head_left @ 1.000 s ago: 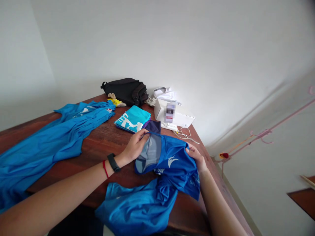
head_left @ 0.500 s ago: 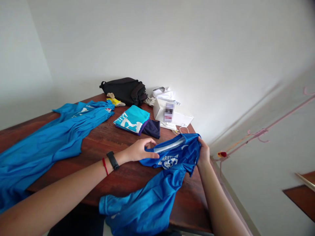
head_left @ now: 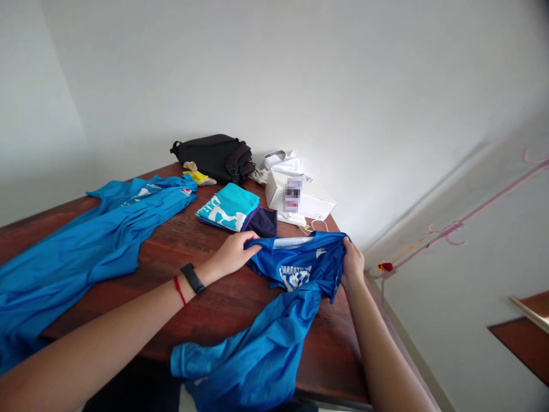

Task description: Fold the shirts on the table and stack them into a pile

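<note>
While both hands hold the top of a blue marathon shirt (head_left: pixel 295 274) over a dark wooden table (head_left: pixel 330 349), the left hand (head_left: pixel 231 254) pinches the neck edge at the shirt's ten o'clock and the right hand (head_left: pixel 352 264) clenches the cloth at its two o'clock, with the rest of the shirt trailing toward six o'clock past the table's edge. From that shirt, a folded teal T-shirt (head_left: pixel 227 208) and a dark navy cloth (head_left: pixel 261 223) lie at eleven o'clock, a white box (head_left: pixel 283 191) sits near twelve, and a second blue shirt (head_left: pixel 86 246) lies spread out at nine
</note>
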`<state>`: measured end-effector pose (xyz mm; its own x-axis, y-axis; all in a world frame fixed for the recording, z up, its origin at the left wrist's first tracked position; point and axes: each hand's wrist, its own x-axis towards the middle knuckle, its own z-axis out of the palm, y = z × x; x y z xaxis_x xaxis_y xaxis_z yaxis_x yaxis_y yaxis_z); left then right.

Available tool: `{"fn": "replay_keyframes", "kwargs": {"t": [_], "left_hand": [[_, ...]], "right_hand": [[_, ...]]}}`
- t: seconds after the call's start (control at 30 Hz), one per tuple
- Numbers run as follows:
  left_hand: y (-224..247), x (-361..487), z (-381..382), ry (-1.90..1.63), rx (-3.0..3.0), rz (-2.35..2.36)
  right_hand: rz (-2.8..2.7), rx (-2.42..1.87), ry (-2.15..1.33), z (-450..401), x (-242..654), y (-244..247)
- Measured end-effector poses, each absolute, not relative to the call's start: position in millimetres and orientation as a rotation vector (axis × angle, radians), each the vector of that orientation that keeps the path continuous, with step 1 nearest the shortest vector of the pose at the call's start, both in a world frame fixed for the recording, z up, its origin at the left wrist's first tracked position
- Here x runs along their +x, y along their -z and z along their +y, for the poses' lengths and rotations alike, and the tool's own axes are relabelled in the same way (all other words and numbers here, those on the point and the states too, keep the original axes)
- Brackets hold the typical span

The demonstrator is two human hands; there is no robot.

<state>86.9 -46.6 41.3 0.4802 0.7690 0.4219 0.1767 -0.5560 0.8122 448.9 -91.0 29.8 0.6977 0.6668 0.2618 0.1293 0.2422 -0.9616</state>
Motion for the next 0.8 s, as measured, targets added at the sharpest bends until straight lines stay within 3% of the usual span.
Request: {"fn": "replay_keyframes", "kwargs": {"t": [0.33,0.63,0.8], "left_hand": [[-60.3,77.6,-38.4,-1.589,1.667,0.916],[-51.5,76.6,-33.8,-1.489,1.807,0.903],[-29.4,74.6,-17.4,-1.136,1.879,0.935]], "right_hand": [[-1.091,-1.638,0.063,-99.0,444.8,-39.6],[-1.065,-1.708,0.225,-101.6,447.3,-43.1],[-1.105,-1.763,0.305,-97.1,463.0,-25.2]]}}
